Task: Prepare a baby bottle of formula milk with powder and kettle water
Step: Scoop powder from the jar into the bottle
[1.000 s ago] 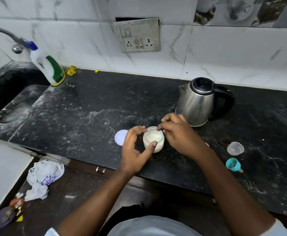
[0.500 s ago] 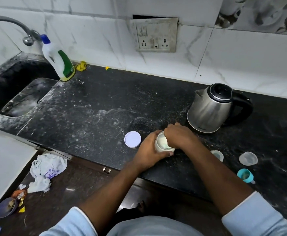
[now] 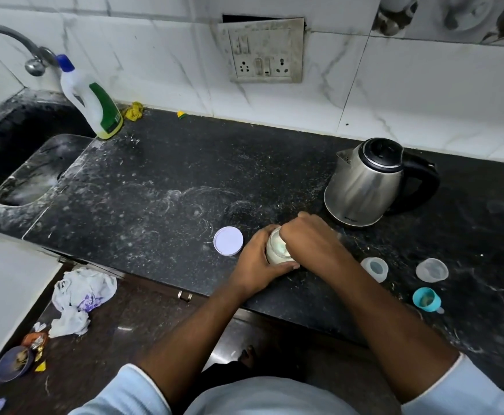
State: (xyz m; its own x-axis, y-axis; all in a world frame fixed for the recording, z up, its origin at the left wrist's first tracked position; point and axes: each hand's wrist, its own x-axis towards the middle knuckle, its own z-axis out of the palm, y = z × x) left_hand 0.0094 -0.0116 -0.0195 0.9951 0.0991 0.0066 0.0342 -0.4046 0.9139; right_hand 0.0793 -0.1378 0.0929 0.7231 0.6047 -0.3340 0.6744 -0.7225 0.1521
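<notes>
A small white powder jar [image 3: 276, 250] stands open on the black counter near the front edge. My left hand [image 3: 256, 262] is wrapped around its left side and front. My right hand [image 3: 307, 238] lies over the jar's mouth with its fingers curled down into it; whatever they hold is hidden. The jar's round white lid [image 3: 228, 241] lies flat just to the left. A steel kettle [image 3: 364, 184] with a black handle stands behind and to the right. A clear bottle [image 3: 374, 268], a clear cap [image 3: 431, 269] and a teal teat ring [image 3: 426, 299] sit to the right.
A sink [image 3: 14, 163] with a tap is at the far left, and a white and green detergent bottle [image 3: 92, 103] stands at its corner. A wall socket plate [image 3: 264, 50] is behind. Crumpled bags [image 3: 80, 298] and scraps lie on the floor at the lower left.
My left hand has gone from a loose finger hold to a full grip around the jar. My right hand has moved from the jar's rim to over its mouth.
</notes>
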